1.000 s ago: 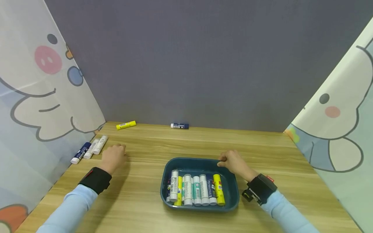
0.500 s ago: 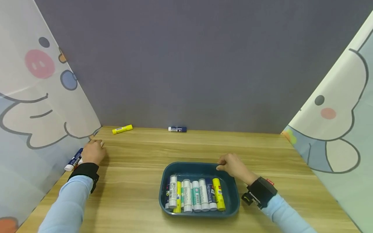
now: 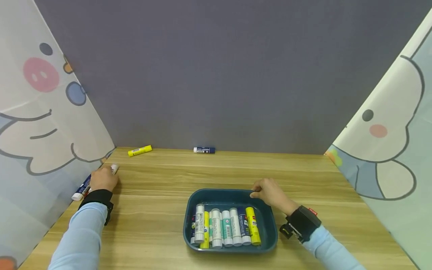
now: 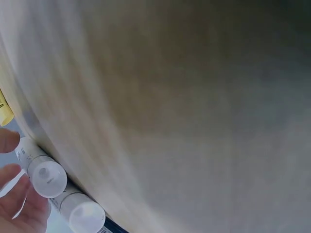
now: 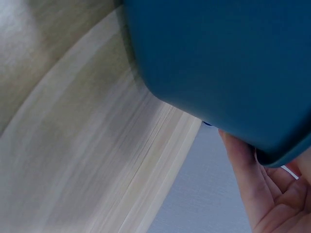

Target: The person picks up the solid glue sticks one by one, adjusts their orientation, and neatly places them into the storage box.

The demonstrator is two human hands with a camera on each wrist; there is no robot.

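My left hand [image 3: 104,179] is down among the glue sticks along the left side. Its thumb and fingers lie on either side of a white glue stick [image 4: 48,175], gripping it; one end shows past the hand in the head view. Right beside it lies a second white glue stick [image 4: 85,213], and a navy glue stick [image 3: 82,188] is partly covered by the hand. My right hand [image 3: 272,194] pinches the far right rim of a dark teal plastic tray [image 3: 231,193]. Several white, yellow, green and navy glue sticks lie side by side in the tray.
Against the grey back panel [image 3: 216,75] lie a yellow glue stick [image 3: 140,150] and a navy one with a white cap [image 3: 204,150]. Cartoon-printed sheets [image 3: 60,138] bound the wooden table [image 3: 155,210] on the left and right.
My left hand has moved left and down onto the white glue sticks, now covering part of them. My right hand stays on the tray rim. The head view has shifted slightly.
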